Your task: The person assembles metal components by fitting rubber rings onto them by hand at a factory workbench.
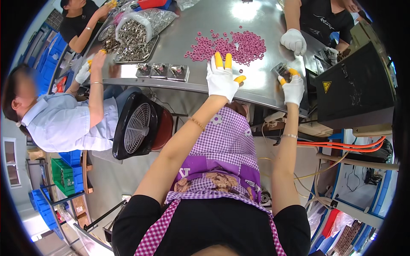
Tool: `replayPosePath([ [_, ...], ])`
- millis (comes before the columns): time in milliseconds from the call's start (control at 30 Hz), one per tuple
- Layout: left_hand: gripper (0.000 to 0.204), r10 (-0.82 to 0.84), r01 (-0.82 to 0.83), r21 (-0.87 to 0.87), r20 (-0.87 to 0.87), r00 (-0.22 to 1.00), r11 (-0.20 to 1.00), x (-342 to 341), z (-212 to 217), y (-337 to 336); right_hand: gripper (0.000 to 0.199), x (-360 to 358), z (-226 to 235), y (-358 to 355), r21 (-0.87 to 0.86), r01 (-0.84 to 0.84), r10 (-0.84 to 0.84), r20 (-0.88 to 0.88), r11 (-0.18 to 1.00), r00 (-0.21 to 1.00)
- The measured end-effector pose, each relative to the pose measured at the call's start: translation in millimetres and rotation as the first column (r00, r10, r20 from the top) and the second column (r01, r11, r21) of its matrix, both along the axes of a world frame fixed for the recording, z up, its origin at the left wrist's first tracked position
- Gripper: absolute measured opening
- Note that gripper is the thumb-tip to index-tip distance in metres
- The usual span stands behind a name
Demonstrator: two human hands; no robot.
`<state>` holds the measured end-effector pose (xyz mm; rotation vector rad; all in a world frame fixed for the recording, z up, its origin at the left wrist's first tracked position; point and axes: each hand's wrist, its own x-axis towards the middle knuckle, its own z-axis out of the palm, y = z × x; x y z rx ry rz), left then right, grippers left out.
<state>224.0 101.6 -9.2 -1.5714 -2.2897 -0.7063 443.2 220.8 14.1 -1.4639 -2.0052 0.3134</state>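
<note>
Both my hands wear white gloves with yellow fingertips. My left hand (222, 79) is at the near edge of a spread of small pink rings (230, 46), its fingers stretched toward them and its thumb apart. It shows nothing in its grasp. Further right, my right hand (294, 88) grips a small metal housing (280, 69) by the table's corner; its fingers partly cover the piece. To the left, several similar square metal housings (159, 71) stand in a row along the table's front edge.
On the steel table (196, 25), a tray (149, 53) of small metal parts sits left, beside clear plastic bags (162, 21). Co-workers sit at left and stand across; one gloved hand (293, 42) rests near the right edge. A black cabinet (356, 89) and a fan (139, 126) flank me.
</note>
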Motion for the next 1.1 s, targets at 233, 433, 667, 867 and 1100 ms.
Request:
replayPosePath([
  [233, 0.062, 0.065, -0.059, -0.137, 0.036, 0.997, 0.989, -14, 3, 38, 0.038, -9, 2, 44, 0.095, 0.262, -0.274, 0.152, 0.960, 0.950],
  [433, 0.062, 0.069, -0.061, -0.122, 0.056, 0.996, 0.991, -19, -2, 44, 0.037, -8, -7, 55, 0.139, 0.291, -0.312, 0.160, 0.946, 0.937],
  [667, 0.071, 0.272, -0.276, 0.276, 0.054, 0.961, 0.921, -54, -23, 50, 0.040, -10, -5, 67, 0.120, 0.321, -0.341, 0.251, 0.940, 0.906],
  [867, 0.077, 0.437, -0.463, 0.155, 0.173, 0.883, 0.873, -88, -26, 57, 0.048, -29, -2, 89, 0.117, 0.392, -0.409, 0.239, 0.913, 0.881],
  [1100, 0.072, 0.418, -0.352, -0.321, 0.166, 0.893, 0.879, -109, 2, 83, 0.053, -75, -48, 146, 0.006, 0.049, -0.046, -0.222, 0.999, 0.974],
])
